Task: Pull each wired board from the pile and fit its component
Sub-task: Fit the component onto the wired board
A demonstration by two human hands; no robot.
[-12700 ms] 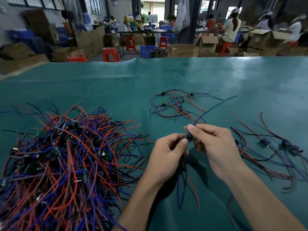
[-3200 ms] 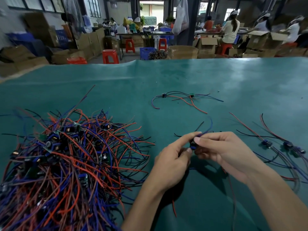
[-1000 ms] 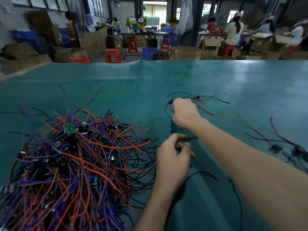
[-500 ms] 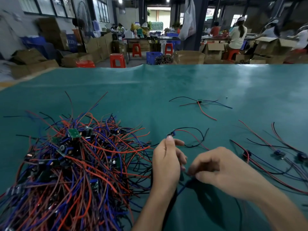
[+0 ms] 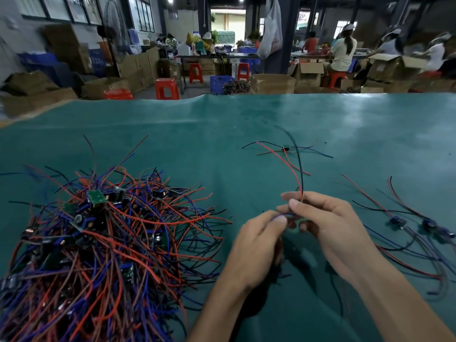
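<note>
Wired board [image 5: 293, 217], mostly hidden, sits pinched between left hand [image 5: 256, 245] and right hand [image 5: 323, 223], its wires [image 5: 297, 166] rising above the green table [image 5: 222, 124].

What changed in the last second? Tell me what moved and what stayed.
The right hand came back from the far small group of boards to meet the left hand near the body, carrying one wired board; its red and black wires now stand up from the fingers. Both hands pinch it. The big pile and the boards at right stayed put.
</note>
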